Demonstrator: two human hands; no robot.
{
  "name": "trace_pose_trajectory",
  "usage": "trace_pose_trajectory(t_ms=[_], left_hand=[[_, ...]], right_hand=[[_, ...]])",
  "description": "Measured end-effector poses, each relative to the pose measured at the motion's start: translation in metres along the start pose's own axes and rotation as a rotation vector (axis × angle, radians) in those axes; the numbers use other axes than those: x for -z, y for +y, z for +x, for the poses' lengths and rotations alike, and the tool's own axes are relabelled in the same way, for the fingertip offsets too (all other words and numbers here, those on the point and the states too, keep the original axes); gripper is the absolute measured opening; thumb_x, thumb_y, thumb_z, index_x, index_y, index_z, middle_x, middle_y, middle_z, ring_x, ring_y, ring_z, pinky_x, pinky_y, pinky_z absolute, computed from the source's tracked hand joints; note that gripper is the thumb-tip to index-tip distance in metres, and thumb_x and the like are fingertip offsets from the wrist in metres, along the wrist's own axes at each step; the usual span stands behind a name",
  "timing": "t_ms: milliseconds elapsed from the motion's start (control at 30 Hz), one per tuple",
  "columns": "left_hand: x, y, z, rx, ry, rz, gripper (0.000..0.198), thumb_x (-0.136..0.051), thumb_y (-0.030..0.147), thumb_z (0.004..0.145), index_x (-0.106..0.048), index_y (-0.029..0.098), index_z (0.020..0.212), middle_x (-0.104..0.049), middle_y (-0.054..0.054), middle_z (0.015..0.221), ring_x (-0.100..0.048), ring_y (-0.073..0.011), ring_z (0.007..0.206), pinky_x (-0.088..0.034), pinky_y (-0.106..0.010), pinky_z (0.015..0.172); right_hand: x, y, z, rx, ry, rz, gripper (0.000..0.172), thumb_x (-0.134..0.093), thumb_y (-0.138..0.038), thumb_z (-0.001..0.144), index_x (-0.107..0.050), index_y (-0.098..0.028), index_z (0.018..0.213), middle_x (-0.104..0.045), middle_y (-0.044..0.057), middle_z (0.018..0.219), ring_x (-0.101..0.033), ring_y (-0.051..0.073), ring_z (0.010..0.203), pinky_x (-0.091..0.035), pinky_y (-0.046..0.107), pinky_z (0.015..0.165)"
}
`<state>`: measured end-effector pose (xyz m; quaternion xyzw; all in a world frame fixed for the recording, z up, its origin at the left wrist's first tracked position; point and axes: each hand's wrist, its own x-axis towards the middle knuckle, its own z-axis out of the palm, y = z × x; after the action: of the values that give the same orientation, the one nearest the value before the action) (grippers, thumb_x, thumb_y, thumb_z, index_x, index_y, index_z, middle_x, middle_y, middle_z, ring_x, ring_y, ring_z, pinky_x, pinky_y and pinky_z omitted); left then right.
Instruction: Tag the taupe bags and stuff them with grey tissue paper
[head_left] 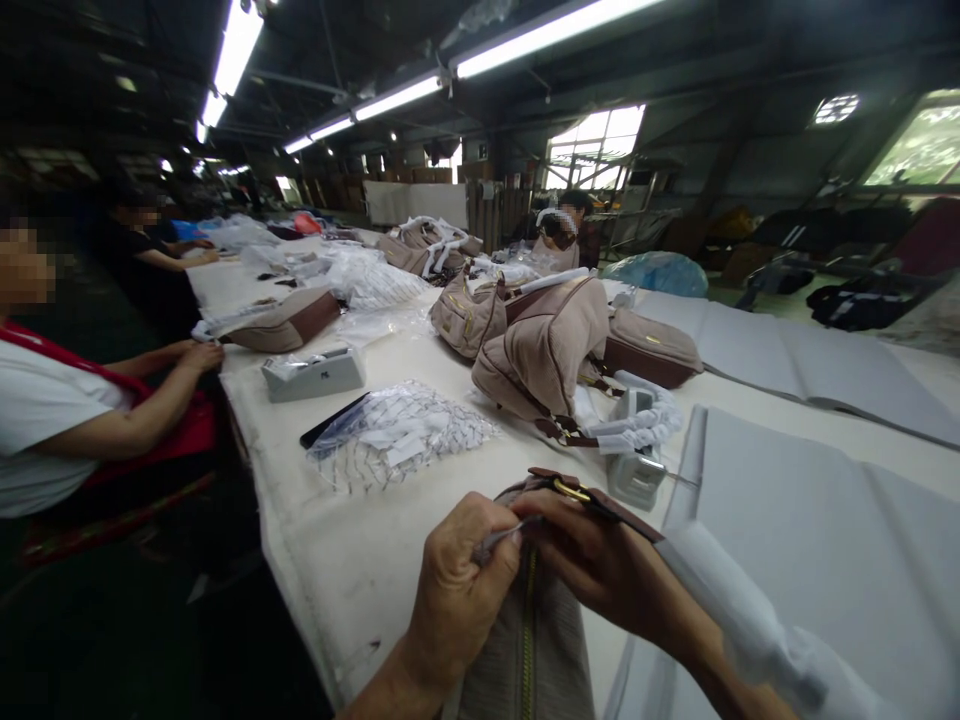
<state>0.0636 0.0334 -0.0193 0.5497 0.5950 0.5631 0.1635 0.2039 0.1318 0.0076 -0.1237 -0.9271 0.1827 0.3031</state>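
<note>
A taupe fabric handbag (559,650) with a brass zipper lies before me at the table's front. My left hand (465,575) pinches a small pale piece, perhaps wrapping or lining, at the bag's upper end between thumb and bent fingers. Close against it, my right hand (592,555) has its fingers curled at the same end, under a brown leather strap (611,510) with a gold buckle. White wrapping (735,590) covers the strap's handle, which runs over my right forearm. What the right fingertips grip is hidden.
Taupe bags (540,345) lie piled ahead. A plastic bag of small white pieces (405,435) rests left, near a grey tape dispenser (313,374); another dispenser (636,478) stands right. Grey sheets (817,540) cover the right side. A co-worker (67,400) handles a bag at left.
</note>
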Motion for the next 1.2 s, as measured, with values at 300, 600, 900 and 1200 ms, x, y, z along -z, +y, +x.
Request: trace_pose_trajectory(t_ms=[300, 600, 900, 1200], left_hand=[[-0.001, -0.013, -0.01, 0.252, -0.008, -0.118, 0.018, -0.059, 0.032, 0.083, -0.064, 0.018, 0.094, -0.062, 0.002, 0.067, -0.058, -0.0115, 0.06, -0.046, -0.02, 0.058], [-0.006, -0.008, -0.011, 0.023, 0.067, 0.018, 0.01, -0.053, 0.018, 0.085, -0.063, 0.021, 0.087, -0.062, 0.003, 0.069, -0.057, -0.0095, 0.061, -0.045, -0.017, 0.059], [-0.009, -0.006, -0.009, -0.101, 0.029, 0.109, 0.017, -0.051, 0.01, 0.082, -0.061, 0.022, 0.089, -0.065, 0.004, 0.074, -0.061, -0.0086, 0.064, -0.046, -0.014, 0.061], [-0.011, -0.005, -0.017, 0.565, 0.046, -0.405, 0.032, -0.052, 0.046, 0.083, -0.058, 0.017, 0.096, -0.062, 0.001, 0.063, -0.055, -0.0107, 0.052, -0.045, -0.021, 0.054]], right_hand=[[0.007, 0.001, 0.006, -0.001, -0.026, -0.013, 0.021, -0.039, -0.029, 0.095, -0.057, -0.021, 0.088, -0.065, 0.004, 0.078, -0.062, 0.016, 0.068, -0.046, 0.023, 0.048], [-0.006, 0.022, -0.004, 0.123, 0.106, -0.056, 0.014, -0.046, -0.025, 0.094, -0.058, -0.022, 0.098, -0.062, 0.0, 0.07, -0.057, 0.011, 0.057, -0.041, 0.022, 0.052], [-0.008, 0.042, -0.008, 0.383, 0.093, -0.282, 0.027, -0.036, -0.019, 0.096, -0.059, -0.018, 0.082, -0.062, 0.0, 0.067, -0.054, 0.013, 0.058, -0.038, 0.027, 0.051], [-0.024, 0.041, -0.008, 0.381, 0.153, -0.261, 0.022, -0.042, -0.014, 0.092, -0.061, -0.015, 0.082, -0.059, 0.002, 0.064, -0.05, 0.014, 0.056, -0.04, 0.027, 0.05]])
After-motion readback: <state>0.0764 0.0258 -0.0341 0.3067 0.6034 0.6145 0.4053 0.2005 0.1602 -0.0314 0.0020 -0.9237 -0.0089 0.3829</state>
